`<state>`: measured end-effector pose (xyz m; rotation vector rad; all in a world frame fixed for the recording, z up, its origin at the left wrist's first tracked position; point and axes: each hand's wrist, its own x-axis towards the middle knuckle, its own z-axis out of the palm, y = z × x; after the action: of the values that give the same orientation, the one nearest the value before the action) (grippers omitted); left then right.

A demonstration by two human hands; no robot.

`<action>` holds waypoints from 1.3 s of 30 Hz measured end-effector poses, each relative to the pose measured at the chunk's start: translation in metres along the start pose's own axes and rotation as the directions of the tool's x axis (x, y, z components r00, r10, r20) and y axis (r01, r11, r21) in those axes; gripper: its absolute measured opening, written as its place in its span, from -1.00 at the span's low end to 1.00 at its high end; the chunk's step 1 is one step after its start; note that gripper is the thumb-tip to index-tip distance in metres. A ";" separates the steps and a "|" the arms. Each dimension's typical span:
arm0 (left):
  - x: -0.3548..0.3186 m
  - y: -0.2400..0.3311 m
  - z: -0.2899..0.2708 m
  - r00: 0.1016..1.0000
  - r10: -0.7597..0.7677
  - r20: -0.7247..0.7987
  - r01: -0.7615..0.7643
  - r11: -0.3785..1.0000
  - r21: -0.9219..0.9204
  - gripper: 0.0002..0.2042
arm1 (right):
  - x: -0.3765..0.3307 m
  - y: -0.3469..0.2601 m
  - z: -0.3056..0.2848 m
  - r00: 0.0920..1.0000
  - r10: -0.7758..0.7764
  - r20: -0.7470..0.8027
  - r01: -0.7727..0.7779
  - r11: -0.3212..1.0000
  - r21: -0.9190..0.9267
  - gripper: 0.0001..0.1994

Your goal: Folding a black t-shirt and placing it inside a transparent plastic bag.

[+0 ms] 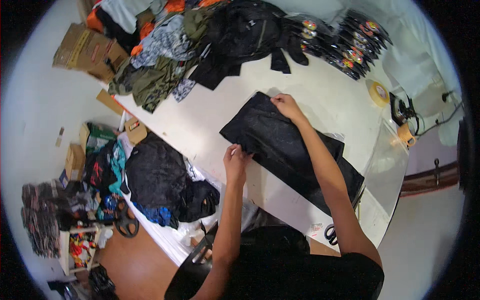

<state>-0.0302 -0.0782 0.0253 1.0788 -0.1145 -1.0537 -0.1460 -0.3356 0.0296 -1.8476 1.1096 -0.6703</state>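
Now, right hand (286, 106) closed on fabric (280, 137)

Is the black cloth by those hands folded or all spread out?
Folded, it seems: the black cloth lies in overlapping layers, a lower one sticking out past the upper.

Layered black fabric (286, 142), aslant on table (200, 120)

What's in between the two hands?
Black cloth on the white table lies between the left hand and the right hand; the head view shows it.
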 end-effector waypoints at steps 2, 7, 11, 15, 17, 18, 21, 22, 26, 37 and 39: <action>-0.001 -0.001 0.006 0.998 -0.062 0.002 0.061 0.984 -0.167 -0.92 | 0.001 -0.002 0.003 0.997 0.041 0.062 -0.049 0.990 0.130 -0.73; 0.003 -0.012 0.009 0.981 -0.192 0.012 0.183 0.912 -0.366 -0.94 | -0.007 -0.006 -0.006 0.994 0.073 0.083 -0.058 0.984 -0.166 -0.67; -0.015 0.014 0.010 0.987 0.160 0.017 -0.144 0.830 0.539 -0.89 | -0.025 -0.019 -0.016 0.998 0.068 0.011 -0.059 0.932 -0.356 -0.62; -0.018 0.016 0.007 0.964 0.249 0.098 -0.236 0.616 0.752 -0.78 | -0.041 -0.026 -0.015 0.971 -0.202 -0.124 0.149 0.929 -0.340 -0.65; -0.016 0.006 -0.004 0.928 0.341 0.150 -0.334 0.584 0.740 -0.79 | -0.065 -0.054 -0.007 0.858 -0.487 -0.162 0.426 0.852 -0.304 -0.68; -0.015 0.001 -0.009 0.881 0.425 0.210 -0.432 0.541 0.722 -0.80 | -0.083 -0.071 -0.002 0.938 -0.339 -0.067 0.318 0.923 -0.215 -0.66; -0.014 -0.010 -0.016 0.808 0.508 0.299 -0.519 0.375 0.768 -0.78 | -0.139 -0.095 0.027 0.933 -0.358 0.025 0.347 0.883 -0.316 -0.60; -0.016 -0.011 -0.015 0.813 0.499 0.300 -0.516 0.379 0.768 -0.78 | -0.152 -0.097 0.034 0.931 -0.361 0.053 0.355 0.865 -0.354 -0.56; -0.012 -0.010 -0.017 0.768 0.524 0.368 -0.584 0.335 0.739 -0.78 | -0.169 -0.087 0.050 0.942 -0.327 0.075 0.322 0.818 -0.477 -0.56; -0.014 -0.012 -0.016 0.750 0.520 0.409 -0.634 0.389 0.669 -0.79 | -0.178 -0.051 0.063 0.840 -0.540 0.055 0.508 0.745 -0.432 -0.79; -0.010 -0.017 -0.020 0.758 0.544 0.359 -0.629 0.465 0.623 -0.78 | -0.179 -0.058 0.059 0.856 -0.510 0.085 0.505 0.788 -0.352 -0.83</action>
<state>-0.0357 -0.0588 0.0064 1.5238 -1.0167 -0.3846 -0.1578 -0.1402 0.0480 -2.5124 0.7689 -0.8195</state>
